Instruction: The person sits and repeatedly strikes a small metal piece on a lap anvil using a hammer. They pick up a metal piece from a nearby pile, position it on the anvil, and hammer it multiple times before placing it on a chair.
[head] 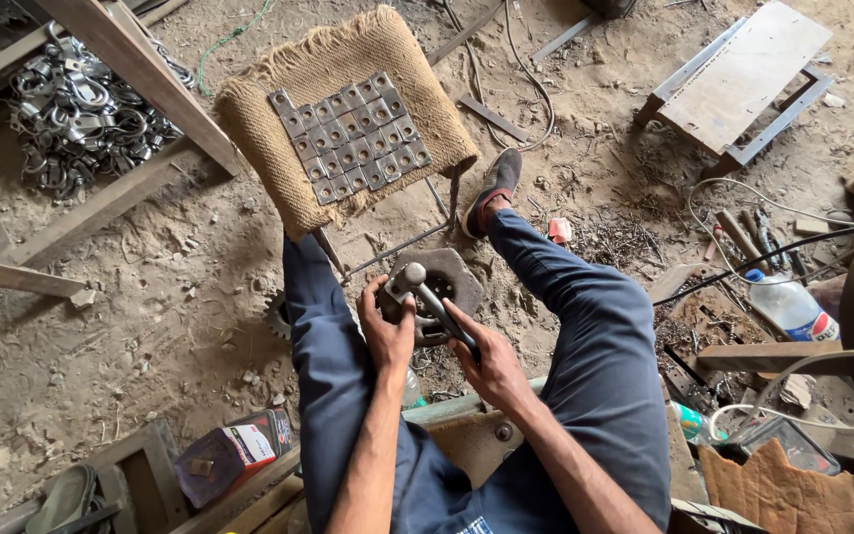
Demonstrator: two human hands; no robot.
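Observation:
I sit with my legs apart over a sandy floor. My right hand (486, 364) grips the dark handle of a hammer (425, 291), whose grey head sits near the top of a round metal block (452, 282) between my knees. My left hand (385, 331) rests on the left side of that block and appears to pinch a small piece there; the piece itself is hidden by the fingers. In front of me a burlap-covered stool (348, 69) carries several small square metal plates (350, 136) laid in rows.
A wooden frame (140, 89) at the left encloses a heap of metal clamps (76, 114). A low wooden bench (743, 74) stands at the upper right. A plastic bottle (793, 307), cables and loose tools lie at the right. A red carton (234, 453) sits lower left.

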